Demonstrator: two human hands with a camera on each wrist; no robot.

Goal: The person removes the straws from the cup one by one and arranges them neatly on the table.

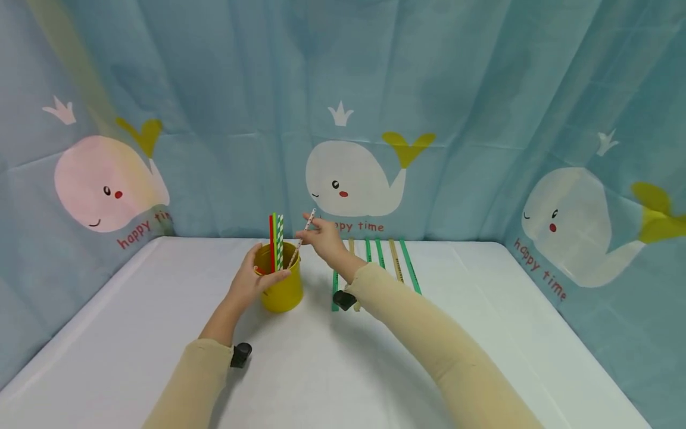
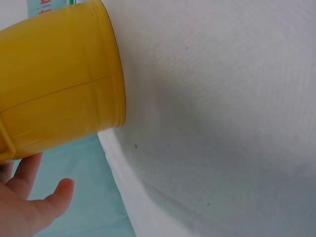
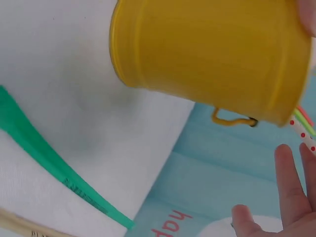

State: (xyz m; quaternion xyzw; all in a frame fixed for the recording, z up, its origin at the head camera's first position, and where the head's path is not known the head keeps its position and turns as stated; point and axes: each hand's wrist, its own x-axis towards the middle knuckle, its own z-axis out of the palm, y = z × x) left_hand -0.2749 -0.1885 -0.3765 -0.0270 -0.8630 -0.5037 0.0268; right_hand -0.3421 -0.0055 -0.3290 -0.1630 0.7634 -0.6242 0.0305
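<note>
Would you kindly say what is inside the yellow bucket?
Inside the yellow bucket stand a red straw, a green straw and green-checked straws; a dotted straw slants in from the right hand. The bucket's wall hides their lower ends and its floor.

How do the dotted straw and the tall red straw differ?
The dotted straw is white with red dots; the red straw looks plain. The dotted straw leans right, whereas the red straw stands nearly upright. The right hand holds the dotted straw, not the red straw. Both are thin and reach into the yellow bucket.
</note>
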